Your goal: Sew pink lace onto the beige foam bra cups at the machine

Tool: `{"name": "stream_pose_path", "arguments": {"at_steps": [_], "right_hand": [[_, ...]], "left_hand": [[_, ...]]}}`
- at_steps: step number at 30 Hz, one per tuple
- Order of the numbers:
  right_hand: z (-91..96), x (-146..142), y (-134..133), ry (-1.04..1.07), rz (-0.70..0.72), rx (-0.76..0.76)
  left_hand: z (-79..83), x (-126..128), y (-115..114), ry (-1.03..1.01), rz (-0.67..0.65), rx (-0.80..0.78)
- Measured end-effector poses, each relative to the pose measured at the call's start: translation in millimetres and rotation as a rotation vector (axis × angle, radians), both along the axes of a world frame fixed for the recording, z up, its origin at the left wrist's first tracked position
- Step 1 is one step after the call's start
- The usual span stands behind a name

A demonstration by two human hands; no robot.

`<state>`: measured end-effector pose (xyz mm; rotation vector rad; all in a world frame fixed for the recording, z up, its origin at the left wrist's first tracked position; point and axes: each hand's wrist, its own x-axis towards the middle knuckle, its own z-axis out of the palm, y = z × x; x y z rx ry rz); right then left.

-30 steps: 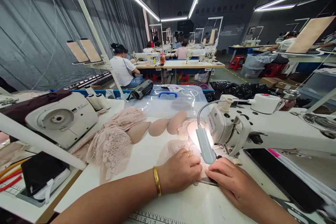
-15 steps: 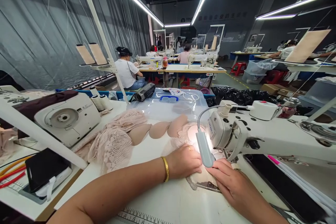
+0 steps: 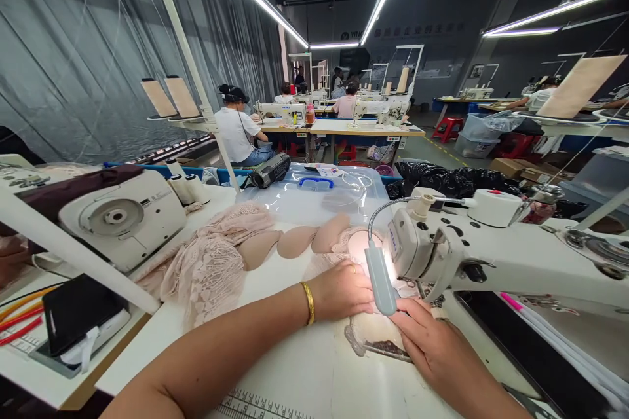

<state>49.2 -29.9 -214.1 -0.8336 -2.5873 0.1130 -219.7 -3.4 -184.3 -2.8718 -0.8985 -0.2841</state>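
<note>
A pale pink lace piece with a moulded bra cup (image 3: 361, 245) lies at the needle end of a white sewing machine (image 3: 462, 249). My left hand (image 3: 344, 291), a gold bangle at its wrist, is closed with bent fingers on the near edge of the lace. From the right, my right hand (image 3: 430, 334) meets it, fingers together and tips on the same fabric. A lit grey lamp (image 3: 381, 280) on a bendy neck covers the fingertips in part and hides the needle. Below the hands is a clear-edged plate (image 3: 373, 335) in the table.
Loose cups (image 3: 297, 242) and heaped lace (image 3: 221, 255) lie left of the machine. Behind stands a clear plastic box (image 3: 275, 193). A black phone (image 3: 525, 347) lies under the machine arm; a ruler strip (image 3: 255, 402) runs along the front edge. Co-workers sit at machines farther back.
Both hands stay at the machine's needle end, with only a slight shift of the left hand and arm. The view has tilted a little. The lace and cups look much the same.
</note>
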Motion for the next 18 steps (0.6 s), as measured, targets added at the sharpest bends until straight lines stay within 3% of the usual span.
{"name": "stream_pose_path", "arguments": {"at_steps": [9,14,16,18], "right_hand": [[-3.5,0.5,0.6,0.010,-0.017,-0.013],[-4.5,-1.7,-3.3,0.154,0.005,-0.083],[-2.7,-8.3,-11.0,0.265,-0.039,-0.222],[2.0,-19.6,-21.5,0.392,-0.104,-0.499]], "left_hand": [[2.1,-3.7,3.2,0.013,0.087,0.022],[2.5,-3.7,5.1,0.014,0.154,0.007],[7.6,-8.3,-2.4,-0.003,0.160,-0.016],[12.1,-13.2,-23.9,-0.026,0.131,-0.039]]}}
